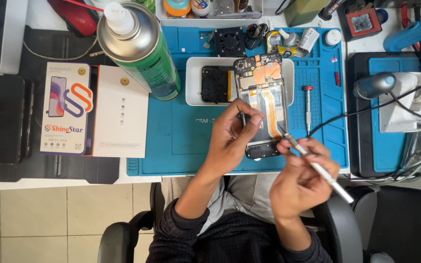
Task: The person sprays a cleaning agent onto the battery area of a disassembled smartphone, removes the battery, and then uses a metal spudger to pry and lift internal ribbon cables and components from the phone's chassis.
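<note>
- Nearest, the right hand [302, 176] pinches a slim metal tool [317, 168] by the blue mat's [181, 141] near edge, the tip touching an opened phone's [263, 109] lower right side.
- Just beyond, the left hand [232, 134] grips that phone, back cover off, held upright over the mat's middle.
- Behind the phone sits a white tray [193, 83] with a black part inside.
- Left of the tray, a green spray can [142, 51] stands.
- A screwdriver [308, 107] lies right of the phone.
- Farthest, a small black fan [229, 41] rests at the mat's far edge.
</note>
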